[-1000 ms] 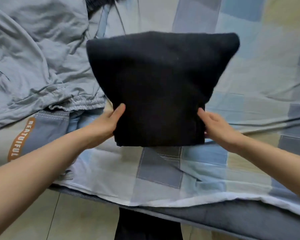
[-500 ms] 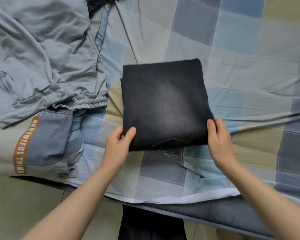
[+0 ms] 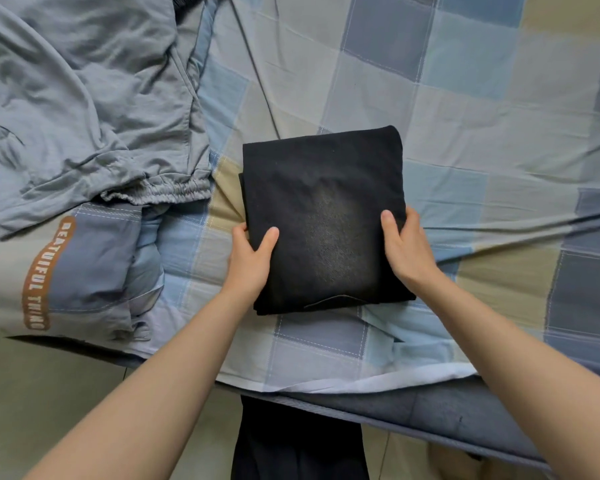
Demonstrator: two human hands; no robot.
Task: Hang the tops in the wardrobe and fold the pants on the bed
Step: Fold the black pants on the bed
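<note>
A pair of black pants (image 3: pixel 323 216), folded into a thick rectangle, lies flat on the checked bed sheet (image 3: pixel 465 109) near the bed's front edge. My left hand (image 3: pixel 252 258) grips the bundle's left edge, thumb on top and fingers tucked under. On the opposite edge my right hand (image 3: pixel 407 251) holds it the same way. A crumpled pair of grey pants (image 3: pixel 84 98) with an elastic waistband lies unfolded on the bed to the left.
A folded quilt (image 3: pixel 84 265) with orange lettering sits under the grey pants at the left. The bed's front edge (image 3: pixel 361 386) runs across below my arms. Beyond it are the tiled floor (image 3: pixel 49 393) and my own dark trouser legs (image 3: pixel 298 441).
The black pants were held up off the bed a second ago; they have come down flat onto the sheet. Both hands have slid up along the bundle's sides and now grip them.
</note>
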